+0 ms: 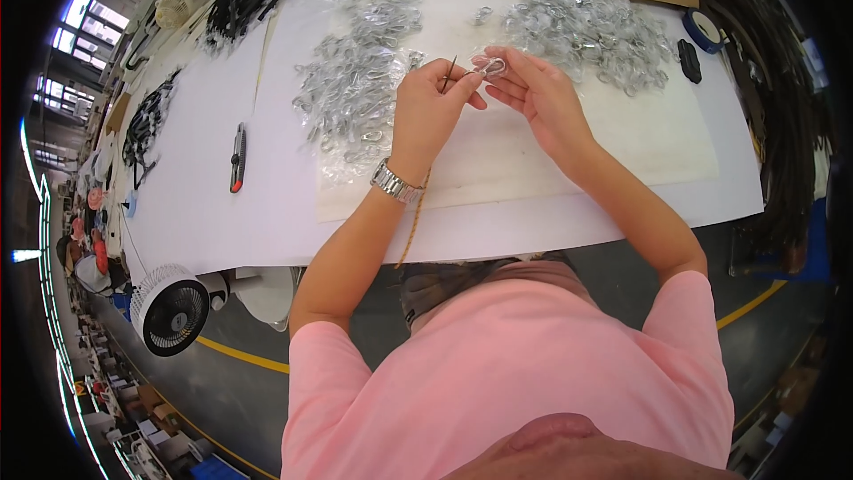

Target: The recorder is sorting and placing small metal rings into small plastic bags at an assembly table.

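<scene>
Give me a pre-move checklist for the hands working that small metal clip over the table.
1. Left hand grips the thin pointed tool: ok.
2. Right hand holds the small metal clip in its fingertips: ok.
3. Tool tip seated in the clip: cannot tell, too small.
4. Left pile of bagged clips within reach of the left hand: ok.
5. Right pile of bagged clips within reach of the right hand: ok.
6. Utility knife lying apart from both hands: ok.
</scene>
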### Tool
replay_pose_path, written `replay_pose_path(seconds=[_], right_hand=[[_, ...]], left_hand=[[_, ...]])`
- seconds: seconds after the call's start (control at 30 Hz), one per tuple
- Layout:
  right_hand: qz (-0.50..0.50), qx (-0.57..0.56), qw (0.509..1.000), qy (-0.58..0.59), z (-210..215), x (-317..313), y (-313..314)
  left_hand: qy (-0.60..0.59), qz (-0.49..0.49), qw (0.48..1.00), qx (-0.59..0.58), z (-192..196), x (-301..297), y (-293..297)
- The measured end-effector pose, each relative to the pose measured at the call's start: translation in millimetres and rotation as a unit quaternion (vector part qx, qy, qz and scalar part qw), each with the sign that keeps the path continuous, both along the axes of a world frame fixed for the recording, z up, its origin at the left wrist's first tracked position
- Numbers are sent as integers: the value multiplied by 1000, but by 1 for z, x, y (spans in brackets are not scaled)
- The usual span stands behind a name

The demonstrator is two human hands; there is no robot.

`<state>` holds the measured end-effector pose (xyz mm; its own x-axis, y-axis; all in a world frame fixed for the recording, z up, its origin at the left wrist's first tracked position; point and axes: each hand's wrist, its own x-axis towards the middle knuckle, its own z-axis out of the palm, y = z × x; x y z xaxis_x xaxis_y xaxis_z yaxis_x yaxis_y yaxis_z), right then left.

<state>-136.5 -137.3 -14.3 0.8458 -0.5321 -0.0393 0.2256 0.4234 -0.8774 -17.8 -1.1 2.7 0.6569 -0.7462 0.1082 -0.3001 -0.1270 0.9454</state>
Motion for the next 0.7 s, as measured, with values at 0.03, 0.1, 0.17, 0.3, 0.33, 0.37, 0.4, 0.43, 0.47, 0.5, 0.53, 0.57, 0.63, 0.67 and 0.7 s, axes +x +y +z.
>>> replay_pose_path(seconds=[0.03, 0.1, 0.17, 0.3, 0.33, 0.37, 0.4, 0.43, 0.47, 0.5, 0.53, 0.57, 0.63, 0.67, 0.7], right_hand=[[-6, -2, 1000, -10, 1, 0, 1], [-4, -3, 1000, -10, 2, -1, 3], [-2, -5, 1000, -10, 2, -1, 3], [49, -23, 998, -19, 2, 0, 4], [63, -27, 997, -18, 3, 1, 4], [65, -28, 997, -18, 3, 1, 5], [73, -37, 997, -18, 2, 2, 6], [81, -46, 995, -19, 2, 3, 7], [82, -47, 995, -18, 1, 4, 8], [76, -25, 997, -16, 0, 5, 8], [70, -3, 997, -14, 0, 7, 9], [69, -4, 997, -14, 1, 6, 8], [61, -5, 998, -28, 5, 4, 2], [61, -5, 998, -28, 6, 3, -3], [120, -21, 992, -30, 7, 2, -10]], left_hand=[[0, 1, 1000, -1, 1, 0, 0], [45, -4, 999, -25, 4, -2, 2], [85, -8, 995, -48, 3, -1, 1], [154, -29, 984, -81, 6, -3, 3], [154, -28, 984, -82, 5, -1, 2], [176, -44, 979, -95, 3, 1, 2], [198, -59, 972, -108, 2, 3, 2], [198, -57, 972, -110, 1, 5, 2], [198, -59, 972, -109, 0, 5, 2], [197, -61, 973, -107, 0, 6, 2], [197, -60, 973, -108, 2, 10, 4], [205, -93, 972, -71, 8, 15, 7], [213, -126, 968, -34, 15, 26, 12], [203, -100, 971, -71, 16, 31, 14], [194, -73, 972, -108, 17, 33, 16]])
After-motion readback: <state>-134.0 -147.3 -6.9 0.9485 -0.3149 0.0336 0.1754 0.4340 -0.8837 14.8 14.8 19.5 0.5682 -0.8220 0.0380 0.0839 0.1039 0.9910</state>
